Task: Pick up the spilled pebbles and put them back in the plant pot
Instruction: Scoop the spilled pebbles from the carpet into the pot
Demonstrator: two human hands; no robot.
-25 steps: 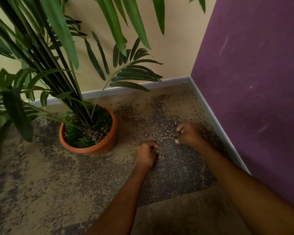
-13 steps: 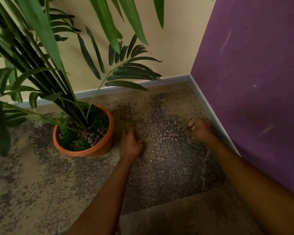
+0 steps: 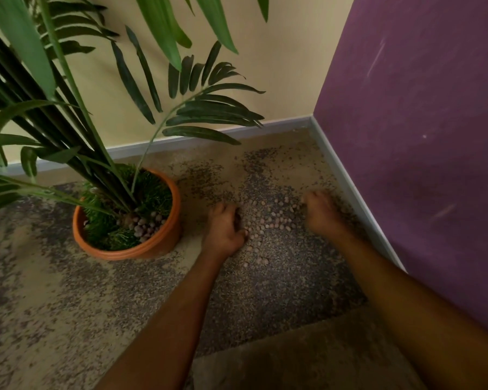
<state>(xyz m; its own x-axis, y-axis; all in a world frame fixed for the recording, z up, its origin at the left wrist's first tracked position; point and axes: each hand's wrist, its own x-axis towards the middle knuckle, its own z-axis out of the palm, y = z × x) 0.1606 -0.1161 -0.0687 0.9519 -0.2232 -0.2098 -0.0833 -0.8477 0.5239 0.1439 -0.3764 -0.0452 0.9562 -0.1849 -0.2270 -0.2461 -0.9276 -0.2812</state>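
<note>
The pebbles (image 3: 268, 220) lie scattered on the floor (image 3: 68, 305), in a loose patch between the two hands, with a few strays nearer the viewer. They are small, pale and rounded, resting on a dark speckled stretch of the flooring.

The left hand (image 3: 224, 230) is down on the floor at the left edge of the patch, back uppermost, fingers curled inward against the nearest pebbles. Whether it has any in its grasp cannot be told; the palm is hidden.

The right hand (image 3: 320, 211) is down at the right edge of the patch, also knuckles up and loosely curled, blurred. Its contents, if any, cannot be told.

The pot (image 3: 152, 246) stands just left of the left hand, apart from it. It is orange and round. Inside are green moss-like filling and a cluster of pebbles on the side nearest the hands. The plant (image 3: 68, 122) rises from it, fronds spreading over the floor.

A cream wall (image 3: 279, 66) is behind, a purple wall (image 3: 420, 136) to the right, meeting in a corner, with a grey skirting (image 3: 350, 187) along both.
</note>
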